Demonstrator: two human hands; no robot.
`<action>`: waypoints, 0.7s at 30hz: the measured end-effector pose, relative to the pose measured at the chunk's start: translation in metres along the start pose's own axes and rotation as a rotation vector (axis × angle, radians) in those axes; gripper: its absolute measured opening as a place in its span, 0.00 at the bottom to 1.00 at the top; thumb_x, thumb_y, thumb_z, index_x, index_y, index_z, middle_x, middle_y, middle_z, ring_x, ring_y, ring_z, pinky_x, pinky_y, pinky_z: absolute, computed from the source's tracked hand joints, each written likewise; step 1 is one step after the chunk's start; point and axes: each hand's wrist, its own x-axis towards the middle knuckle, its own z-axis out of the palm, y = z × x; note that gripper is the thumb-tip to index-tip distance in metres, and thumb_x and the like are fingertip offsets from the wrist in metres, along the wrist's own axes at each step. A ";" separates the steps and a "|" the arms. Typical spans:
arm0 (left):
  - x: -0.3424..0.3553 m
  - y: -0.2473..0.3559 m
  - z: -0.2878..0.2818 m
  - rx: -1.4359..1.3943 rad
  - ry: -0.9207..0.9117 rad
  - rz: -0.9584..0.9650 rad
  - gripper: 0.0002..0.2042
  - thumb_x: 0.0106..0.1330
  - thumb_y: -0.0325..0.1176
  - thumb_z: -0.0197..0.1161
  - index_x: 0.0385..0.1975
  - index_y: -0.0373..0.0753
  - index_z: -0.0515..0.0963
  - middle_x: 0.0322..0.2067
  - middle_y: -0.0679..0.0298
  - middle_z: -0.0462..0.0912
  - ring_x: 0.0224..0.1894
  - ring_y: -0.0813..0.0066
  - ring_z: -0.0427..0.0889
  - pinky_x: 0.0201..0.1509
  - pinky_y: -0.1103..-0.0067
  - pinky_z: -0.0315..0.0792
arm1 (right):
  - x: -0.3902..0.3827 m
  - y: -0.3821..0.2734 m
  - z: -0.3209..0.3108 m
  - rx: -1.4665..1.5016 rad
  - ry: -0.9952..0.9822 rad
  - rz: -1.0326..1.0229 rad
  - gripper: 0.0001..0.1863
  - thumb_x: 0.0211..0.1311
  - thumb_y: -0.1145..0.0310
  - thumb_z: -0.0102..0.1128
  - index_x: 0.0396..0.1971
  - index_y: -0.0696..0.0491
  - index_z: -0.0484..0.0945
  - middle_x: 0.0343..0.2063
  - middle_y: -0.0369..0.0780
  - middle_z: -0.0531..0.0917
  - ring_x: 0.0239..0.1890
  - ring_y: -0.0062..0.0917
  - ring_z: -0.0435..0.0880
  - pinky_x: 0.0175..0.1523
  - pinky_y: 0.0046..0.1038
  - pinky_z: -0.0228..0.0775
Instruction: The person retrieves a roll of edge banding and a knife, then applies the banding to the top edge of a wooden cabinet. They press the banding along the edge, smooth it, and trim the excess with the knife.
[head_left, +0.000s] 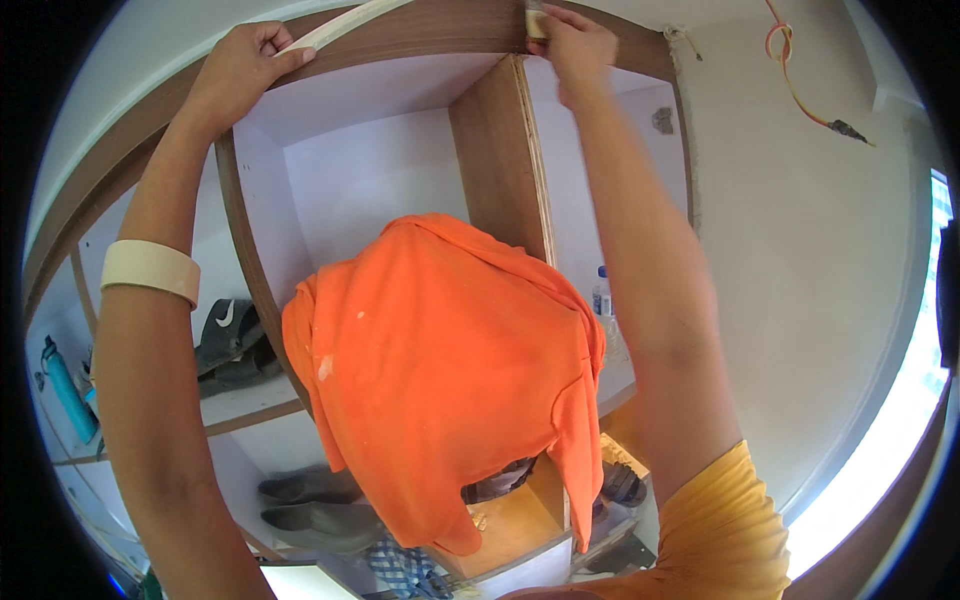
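My left hand (245,75) is raised to the brown top board (430,32) of a shelf unit. Its thumb and fingers pinch a pale, narrow strip (350,22), which runs up and right along the board. Around my left forearm sits a cream-coloured ring (151,271), like a roll of tape. My right hand (578,45), slightly blurred, is closed at the same board farther right. Between its fingers is a small beige block-like thing (537,22), its kind unclear. A bright orange cloth (455,360) with pale spots fills the middle, hiding part of the shelves.
Black shoes (232,340), grey shoes (322,524) and a turquoise bottle (68,390) stand on the left shelves. A clear bottle with a blue cap (602,293) is behind my right arm. From the upper right wall hangs a knotted wire (785,65). Bright light enters at right.
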 end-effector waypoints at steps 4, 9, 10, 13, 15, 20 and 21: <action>-0.005 0.004 -0.004 0.016 -0.005 -0.018 0.20 0.67 0.51 0.69 0.26 0.40 0.75 0.20 0.72 0.67 0.25 0.80 0.63 0.32 0.76 0.60 | 0.018 -0.014 -0.060 -0.232 -0.165 -0.061 0.13 0.69 0.72 0.64 0.49 0.61 0.85 0.40 0.43 0.88 0.34 0.23 0.87 0.40 0.23 0.83; -0.003 -0.012 0.003 0.060 0.033 0.028 0.20 0.67 0.52 0.69 0.27 0.41 0.75 0.21 0.72 0.68 0.26 0.81 0.64 0.33 0.78 0.62 | 0.044 -0.047 -0.079 -0.821 -0.253 -0.623 0.13 0.69 0.79 0.55 0.46 0.58 0.88 0.32 0.41 0.89 0.33 0.22 0.86 0.40 0.27 0.77; -0.002 -0.010 0.005 0.069 0.048 0.021 0.20 0.67 0.52 0.69 0.27 0.41 0.75 0.20 0.72 0.68 0.25 0.81 0.64 0.33 0.78 0.62 | 0.054 -0.052 -0.085 -0.797 -0.290 -0.661 0.12 0.69 0.79 0.56 0.45 0.58 0.88 0.33 0.42 0.89 0.34 0.23 0.86 0.41 0.27 0.77; -0.006 -0.002 0.004 0.090 0.073 -0.029 0.19 0.67 0.51 0.69 0.27 0.41 0.76 0.20 0.71 0.70 0.25 0.81 0.66 0.33 0.78 0.63 | 0.086 -0.052 -0.085 -0.722 -0.365 -0.772 0.09 0.67 0.79 0.60 0.42 0.58 0.88 0.35 0.43 0.90 0.36 0.24 0.87 0.42 0.27 0.78; -0.013 0.019 -0.005 0.057 0.066 -0.088 0.17 0.66 0.46 0.70 0.27 0.39 0.77 0.20 0.69 0.73 0.25 0.80 0.69 0.32 0.76 0.65 | 0.094 -0.047 -0.080 -0.707 -0.361 -0.855 0.07 0.66 0.78 0.63 0.39 0.59 0.88 0.34 0.43 0.90 0.36 0.24 0.87 0.42 0.27 0.78; -0.023 0.061 -0.020 -0.005 0.050 -0.221 0.12 0.64 0.37 0.73 0.27 0.36 0.81 0.20 0.66 0.79 0.25 0.77 0.73 0.31 0.73 0.68 | 0.102 -0.037 -0.069 -0.684 -0.305 -0.840 0.05 0.64 0.77 0.66 0.37 0.58 0.89 0.31 0.43 0.90 0.35 0.25 0.87 0.42 0.27 0.78; -0.023 0.063 -0.019 -0.002 0.050 -0.237 0.12 0.64 0.37 0.74 0.27 0.35 0.81 0.20 0.65 0.79 0.25 0.77 0.73 0.31 0.73 0.68 | 0.102 -0.036 -0.068 -0.682 -0.297 -0.870 0.05 0.64 0.77 0.66 0.36 0.58 0.89 0.31 0.43 0.90 0.34 0.25 0.87 0.41 0.27 0.78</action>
